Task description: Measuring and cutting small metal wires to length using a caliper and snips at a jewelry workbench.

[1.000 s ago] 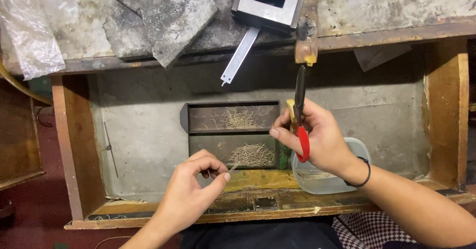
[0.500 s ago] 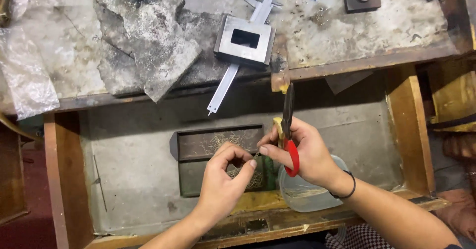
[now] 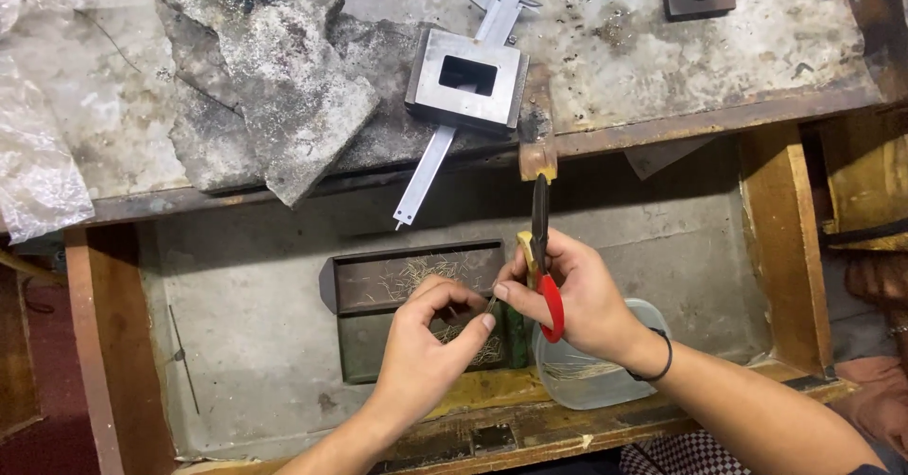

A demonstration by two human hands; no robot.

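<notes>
Seen from above, two bare hands meet over an open wooden drawer (image 3: 95, 361) at a worn jeweller's bench (image 3: 662, 68). The left hand (image 3: 430, 343), at about 6 o'clock in the view, has its fingers curled in, thumb and forefinger pinched on a tiny piece of thin wire (image 3: 491, 303). Just beside it at 3 o'clock, the right hand (image 3: 577, 295) is closed around red-handled pliers (image 3: 541, 248), whose dark nose points to 12 o'clock toward a small wooden bench peg (image 3: 537, 158). Under the hands sits a shallow dark tray (image 3: 416, 281) strewn with short pale wire bits. A clear plastic tub (image 3: 586, 376) lies below the right wrist. On the bench at 12 o'clock rest a square steel block (image 3: 465, 78) over a caliper (image 3: 426, 177), and grey slabs (image 3: 274, 87) at 10 o'clock.
</notes>
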